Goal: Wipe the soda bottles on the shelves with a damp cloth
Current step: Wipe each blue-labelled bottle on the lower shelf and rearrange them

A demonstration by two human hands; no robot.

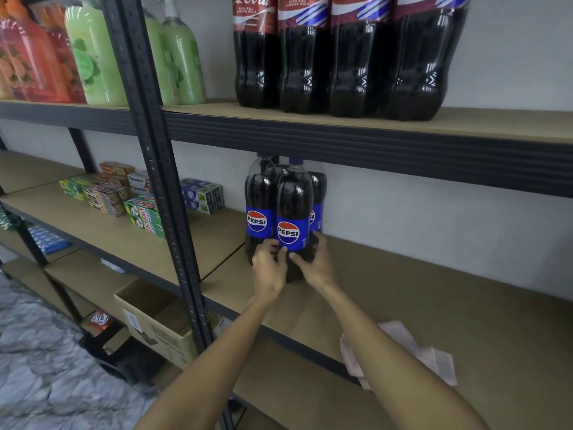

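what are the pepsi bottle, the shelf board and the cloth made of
Pepsi bottle: clear glossy plastic, with bright highlights and dark soda showing through.
Shelf board: matte brown, probably fibreboard or cardboard; no shine.
Cloth: thin pale pink fabric, likely; creased and limp.

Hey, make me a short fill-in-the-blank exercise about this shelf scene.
1. The front bottle, gripped by the left hand and right hand, is labelled ____.
2. The cloth lies on the ____, in neither hand.
3. The Coca-Cola bottles stand one level ____ the front bottle.
Missing words: Pepsi; shelf; above.
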